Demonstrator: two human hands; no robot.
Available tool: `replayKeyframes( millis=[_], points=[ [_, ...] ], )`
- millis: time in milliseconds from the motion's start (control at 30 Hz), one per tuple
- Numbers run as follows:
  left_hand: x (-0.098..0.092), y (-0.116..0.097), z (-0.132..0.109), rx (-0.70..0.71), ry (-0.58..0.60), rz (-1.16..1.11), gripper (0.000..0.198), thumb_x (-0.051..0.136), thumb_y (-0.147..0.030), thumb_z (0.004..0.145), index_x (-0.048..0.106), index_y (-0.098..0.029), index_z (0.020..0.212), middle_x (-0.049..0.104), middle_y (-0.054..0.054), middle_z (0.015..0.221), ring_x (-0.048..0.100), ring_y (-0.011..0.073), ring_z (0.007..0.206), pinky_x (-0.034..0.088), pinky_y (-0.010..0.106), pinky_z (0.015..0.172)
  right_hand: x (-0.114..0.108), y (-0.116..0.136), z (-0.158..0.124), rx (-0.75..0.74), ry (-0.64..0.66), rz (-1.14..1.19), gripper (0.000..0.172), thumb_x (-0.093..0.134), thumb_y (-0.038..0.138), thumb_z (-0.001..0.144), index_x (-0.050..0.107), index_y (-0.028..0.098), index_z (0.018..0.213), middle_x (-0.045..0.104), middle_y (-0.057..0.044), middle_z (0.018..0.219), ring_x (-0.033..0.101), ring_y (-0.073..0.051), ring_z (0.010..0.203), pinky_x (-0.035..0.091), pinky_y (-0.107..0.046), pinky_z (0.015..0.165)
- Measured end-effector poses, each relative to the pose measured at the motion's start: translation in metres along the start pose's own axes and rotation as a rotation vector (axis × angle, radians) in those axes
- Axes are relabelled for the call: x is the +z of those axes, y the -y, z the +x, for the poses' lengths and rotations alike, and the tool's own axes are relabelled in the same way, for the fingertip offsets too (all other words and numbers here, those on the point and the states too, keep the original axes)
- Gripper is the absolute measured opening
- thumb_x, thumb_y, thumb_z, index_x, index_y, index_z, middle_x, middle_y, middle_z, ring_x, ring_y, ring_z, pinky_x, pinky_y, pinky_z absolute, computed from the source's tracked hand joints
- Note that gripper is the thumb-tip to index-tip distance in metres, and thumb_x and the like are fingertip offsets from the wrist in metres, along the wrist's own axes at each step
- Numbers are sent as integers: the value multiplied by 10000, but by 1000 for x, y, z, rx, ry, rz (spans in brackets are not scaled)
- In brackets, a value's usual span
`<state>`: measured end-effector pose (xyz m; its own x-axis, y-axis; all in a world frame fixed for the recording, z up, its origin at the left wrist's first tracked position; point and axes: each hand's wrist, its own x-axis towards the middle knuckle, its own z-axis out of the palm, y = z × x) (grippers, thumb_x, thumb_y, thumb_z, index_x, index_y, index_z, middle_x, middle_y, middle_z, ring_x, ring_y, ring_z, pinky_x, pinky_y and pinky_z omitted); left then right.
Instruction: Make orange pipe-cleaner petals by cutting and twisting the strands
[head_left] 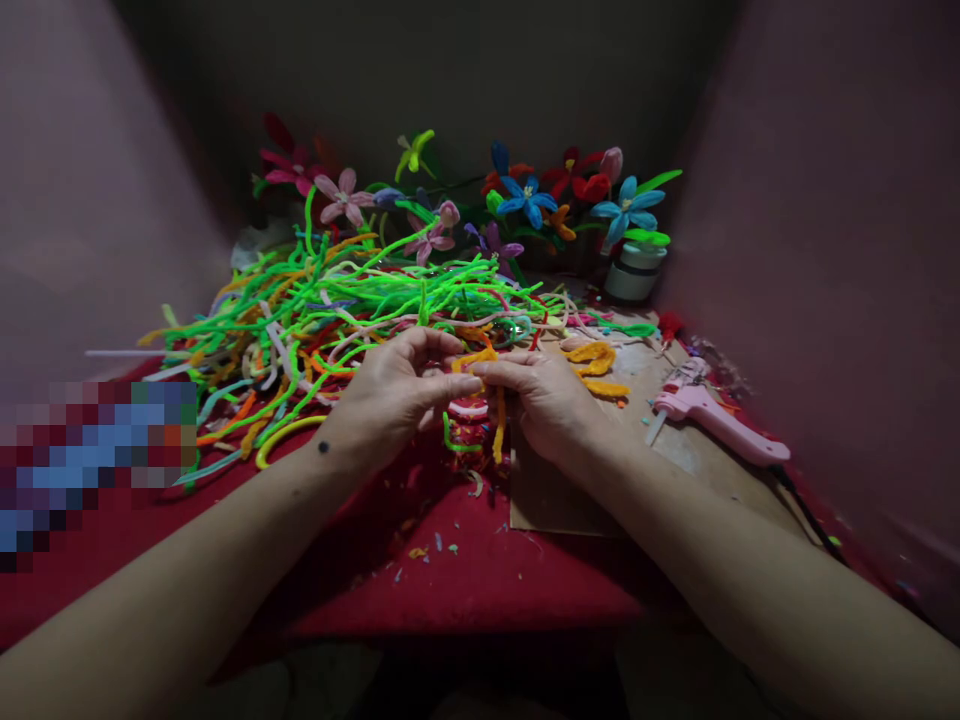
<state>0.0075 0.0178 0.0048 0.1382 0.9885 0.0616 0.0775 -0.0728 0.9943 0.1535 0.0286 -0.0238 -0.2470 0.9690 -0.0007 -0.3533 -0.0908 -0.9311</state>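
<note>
Between my two hands an orange pipe cleaner (499,425) is pinched, its upper part bent into a loop and one end hanging straight down. My left hand (401,385) has thumb and fingers closed on the loop's left side. From the right, my right hand (536,395) pinches it with thumb and forefinger, the fingertips of both hands almost touching. Just past my right hand, bent orange pipe cleaner pieces (592,358) lie on a sheet of cardboard (570,500). A big tangled heap of pipe cleaners (360,300), mostly green, spreads behind my left hand.
A pink hot glue gun (720,425) rests on the cardboard at the right, its cord trailing off. Pipe cleaner flowers (529,200) in several colours stand at the back, near a lidded jar (636,272). Scraps (439,545) dot the red cloth (480,595).
</note>
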Motion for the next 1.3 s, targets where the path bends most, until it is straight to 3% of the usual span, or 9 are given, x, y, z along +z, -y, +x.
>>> replayKeyframes(
  millis=[133, 300, 500, 633, 733, 1000, 1167, 1300],
  points=[
    [-1, 1, 0, 11, 87, 116, 356, 778, -244, 586, 586, -137, 866, 622, -1, 773, 576, 94, 628, 449, 186, 540, 1, 2, -1, 31, 34, 19, 73, 686, 193, 587, 644, 135, 578, 563, 23, 519, 472, -76, 447, 360, -233, 454],
    [-2, 0, -2, -96, 268, 54, 270, 688, -292, 703, 536, -140, 867, 613, -6, 649, 558, 103, 510, 443, 214, 473, 1, 5, -3, 83, 121, 49, 103, 680, 237, 629, 658, 139, 649, 606, 6, 541, 532, -106, 450, 414, -249, 457],
    [1, 1, -1, 41, 329, 214, 197, 629, -252, 744, 460, -175, 807, 568, -52, 551, 582, 118, 471, 471, 219, 453, -1, 7, 2, 83, 19, 183, 70, 653, 168, 615, 602, 127, 590, 538, 21, 508, 470, -83, 440, 356, -217, 403],
    [2, 6, -4, 17, 370, 347, 164, 521, -285, 819, 444, -203, 939, 550, -66, 522, 544, 124, 373, 376, 187, 316, -1, 7, 4, 108, -42, 261, 29, 620, 131, 609, 591, 127, 614, 528, 22, 520, 445, -80, 451, 348, -217, 407],
    [2, 5, -4, -3, 407, 360, 209, 539, -301, 816, 461, -197, 979, 540, -69, 510, 520, 105, 349, 353, 173, 315, -1, 7, 3, 94, -78, 268, 42, 622, 129, 592, 581, 123, 595, 515, 26, 515, 435, -71, 444, 338, -207, 404],
    [-7, -8, -2, -265, 493, 154, 184, 632, -253, 760, 554, -153, 893, 567, -34, 518, 526, 89, 361, 373, 149, 308, -1, 5, 4, 26, -69, 179, 81, 642, 186, 614, 585, 137, 585, 522, 19, 517, 457, -88, 455, 356, -227, 416],
    [-7, 1, 0, -255, 374, -118, 212, 622, -365, 780, 557, -165, 808, 566, -20, 576, 547, 93, 409, 367, 155, 292, 1, 7, 1, 40, -66, 153, 74, 643, 177, 631, 593, 143, 587, 551, 6, 546, 491, -101, 482, 389, -242, 430],
    [-5, 2, -1, -169, 313, -28, 222, 619, -350, 791, 556, -152, 713, 499, -47, 475, 442, 38, 349, 306, 126, 311, 4, 9, -1, 56, -65, 163, 67, 636, 154, 629, 584, 151, 587, 544, 12, 543, 496, -104, 498, 430, -257, 468]
  ],
)
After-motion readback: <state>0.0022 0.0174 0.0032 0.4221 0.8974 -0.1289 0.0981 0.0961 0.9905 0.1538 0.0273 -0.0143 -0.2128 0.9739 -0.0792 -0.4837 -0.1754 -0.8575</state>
